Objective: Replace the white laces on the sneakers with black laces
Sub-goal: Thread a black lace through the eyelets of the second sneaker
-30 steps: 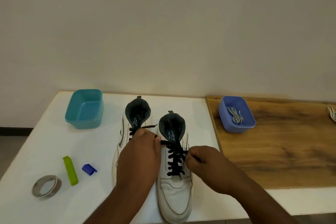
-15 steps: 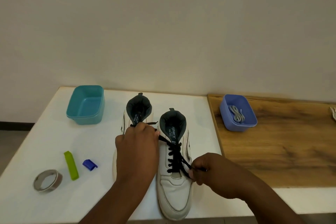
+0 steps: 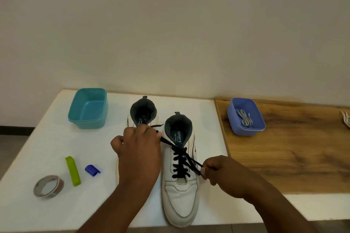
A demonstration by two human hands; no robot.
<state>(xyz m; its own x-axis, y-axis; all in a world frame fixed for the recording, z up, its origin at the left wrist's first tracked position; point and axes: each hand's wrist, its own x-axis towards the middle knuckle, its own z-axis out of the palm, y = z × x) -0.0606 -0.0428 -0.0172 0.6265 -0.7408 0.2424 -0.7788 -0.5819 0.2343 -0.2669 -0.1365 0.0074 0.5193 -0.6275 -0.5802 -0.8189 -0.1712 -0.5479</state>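
Two white high-top sneakers stand side by side on the white table (image 3: 204,119), toes toward me. The right sneaker (image 3: 180,195) carries a black lace (image 3: 180,164) crossed through its eyelets. My left hand (image 3: 139,149) pinches one end of that lace, pulled taut up and to the left, and covers most of the left sneaker (image 3: 143,112). My right hand (image 3: 220,171) pinches the other end low at the shoe's right side. Grey-white laces (image 3: 244,119) lie in a purple-blue tub (image 3: 246,128).
A teal tub (image 3: 88,108) stands at the back left. A roll of tape (image 3: 48,189), a green clip (image 3: 73,170) and a small blue clip (image 3: 92,170) lie front left. A wooden board (image 3: 287,157) lies to the right, with white lace ends (image 3: 345,120) at its far edge.
My right hand has drawn its lace end down and toward me along the shoe's right side. My left hand has shifted slightly up and left, tightening the lace.
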